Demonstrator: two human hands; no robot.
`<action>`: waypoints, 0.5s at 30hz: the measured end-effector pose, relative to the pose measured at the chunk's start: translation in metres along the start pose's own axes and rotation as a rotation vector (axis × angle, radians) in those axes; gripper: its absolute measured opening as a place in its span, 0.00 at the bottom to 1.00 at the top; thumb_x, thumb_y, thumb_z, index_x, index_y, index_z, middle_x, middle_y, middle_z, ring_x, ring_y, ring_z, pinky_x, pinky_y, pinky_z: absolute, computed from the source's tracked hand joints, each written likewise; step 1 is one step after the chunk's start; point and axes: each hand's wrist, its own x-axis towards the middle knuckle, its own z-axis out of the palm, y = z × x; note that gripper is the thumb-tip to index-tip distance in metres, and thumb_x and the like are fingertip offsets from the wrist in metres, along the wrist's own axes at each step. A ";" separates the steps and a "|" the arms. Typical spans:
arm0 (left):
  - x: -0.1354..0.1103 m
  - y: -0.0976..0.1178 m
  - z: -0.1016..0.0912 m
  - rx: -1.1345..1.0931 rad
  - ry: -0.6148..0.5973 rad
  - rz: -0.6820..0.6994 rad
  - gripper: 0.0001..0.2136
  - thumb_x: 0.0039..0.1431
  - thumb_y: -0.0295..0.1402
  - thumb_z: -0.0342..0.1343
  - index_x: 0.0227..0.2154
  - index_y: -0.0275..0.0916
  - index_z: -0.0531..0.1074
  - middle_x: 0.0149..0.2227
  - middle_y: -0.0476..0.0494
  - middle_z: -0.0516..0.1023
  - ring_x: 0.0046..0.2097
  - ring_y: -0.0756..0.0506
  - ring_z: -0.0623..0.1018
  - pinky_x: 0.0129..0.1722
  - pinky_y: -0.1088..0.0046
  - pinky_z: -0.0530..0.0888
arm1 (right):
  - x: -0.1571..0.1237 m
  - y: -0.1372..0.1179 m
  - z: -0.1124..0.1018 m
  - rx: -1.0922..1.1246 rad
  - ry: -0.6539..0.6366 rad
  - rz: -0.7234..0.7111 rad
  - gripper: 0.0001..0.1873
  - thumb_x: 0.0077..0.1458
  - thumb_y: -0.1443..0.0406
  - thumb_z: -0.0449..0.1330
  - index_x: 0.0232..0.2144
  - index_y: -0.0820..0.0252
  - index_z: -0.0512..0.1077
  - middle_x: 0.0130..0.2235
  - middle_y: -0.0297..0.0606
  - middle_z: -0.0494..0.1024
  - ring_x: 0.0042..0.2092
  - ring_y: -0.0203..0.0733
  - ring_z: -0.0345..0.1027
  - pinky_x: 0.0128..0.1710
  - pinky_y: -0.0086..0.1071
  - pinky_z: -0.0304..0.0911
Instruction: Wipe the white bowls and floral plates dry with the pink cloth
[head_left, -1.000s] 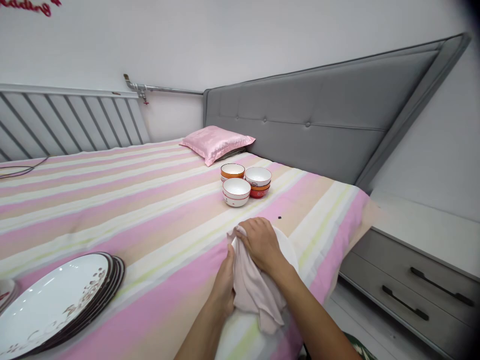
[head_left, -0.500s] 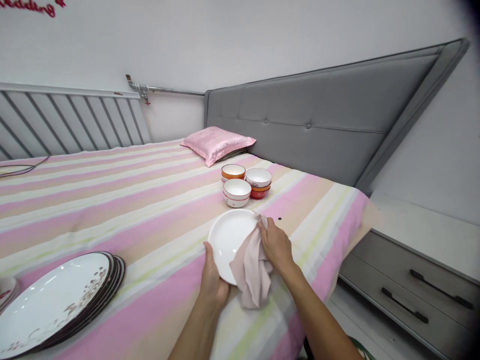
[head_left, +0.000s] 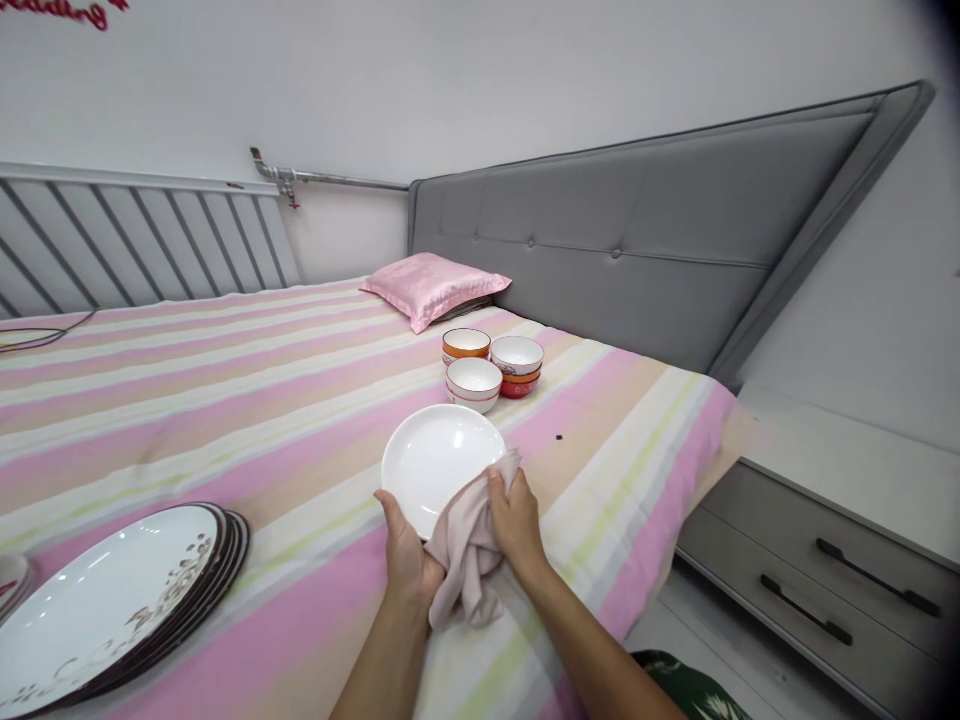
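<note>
Head view: I record both hands on one round white plate (head_left: 433,462). My left hand (head_left: 411,562) grips its near left rim, thumb standing apart from the fingers along the edge at the plate's eight o'clock; the fingers pass underneath and are largely hidden. My right hand (head_left: 517,515) is closed, thumb and fingers together, on a pale pink cloth (head_left: 466,552), which is folded over the rim from four to six o'clock and hangs down towards the left wrist. I cannot tell whether the right fingers press the rim through the fabric.

Relative to the grips, the plate lies at one o'clock from the left hand and ten o'clock from the right, its white inner face towards the camera. From the plate, I note stacked bowls (head_left: 474,380) near at one o'clock, and a stack of floral oval platters (head_left: 105,585) well apart, between eight and nine o'clock.
</note>
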 end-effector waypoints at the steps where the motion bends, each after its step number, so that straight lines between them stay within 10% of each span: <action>1: 0.000 0.002 0.001 0.005 0.004 -0.008 0.33 0.52 0.56 0.45 0.54 0.39 0.66 0.47 0.37 0.77 0.51 0.38 0.73 0.53 0.60 0.69 | -0.003 0.000 0.002 0.034 -0.010 0.000 0.21 0.58 0.56 0.45 0.42 0.67 0.67 0.40 0.54 0.76 0.43 0.52 0.70 0.40 0.37 0.61; 15: -0.010 0.011 0.009 0.026 -0.090 -0.111 0.23 0.59 0.44 0.48 0.54 0.39 0.66 0.49 0.42 0.76 0.53 0.42 0.72 0.52 0.66 0.69 | 0.006 0.007 -0.005 0.454 -0.056 0.023 0.26 0.53 0.48 0.50 0.41 0.64 0.71 0.38 0.41 0.79 0.41 0.46 0.72 0.39 0.31 0.63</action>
